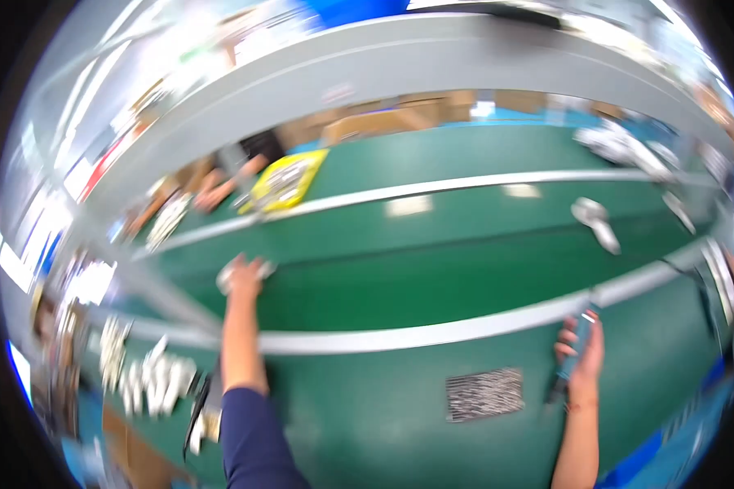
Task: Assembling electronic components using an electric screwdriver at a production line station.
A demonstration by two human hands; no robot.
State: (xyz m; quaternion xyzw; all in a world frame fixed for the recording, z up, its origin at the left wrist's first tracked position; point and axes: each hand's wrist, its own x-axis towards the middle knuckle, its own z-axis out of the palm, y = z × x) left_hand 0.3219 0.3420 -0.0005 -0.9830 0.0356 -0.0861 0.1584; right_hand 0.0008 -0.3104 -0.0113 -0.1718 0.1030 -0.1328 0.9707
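Observation:
My left hand (245, 275) reaches forward over the green conveyor belt (400, 293), its fingers closed around a white part (223, 280) that shows at both sides of them. Motion blur hides the part's exact shape. At the right, my right hand (585, 350) is wrapped around a blue-grey electric screwdriver (580, 338), whose dark tip points down toward the near green worktop (367, 407). Left of the screwdriver, a dark mat of fine, light-streaked pieces (485, 394) lies on that worktop.
White, rounded-head parts (597, 224) lie on the belt at right. Several white parts (155, 376) cluster at near left beside a black tool (196, 416). Metal rails (416, 334) edge the belt. Across it, another person's hands (216, 187) are near a yellow tray (289, 181). A grey shelf (367, 61) spans above.

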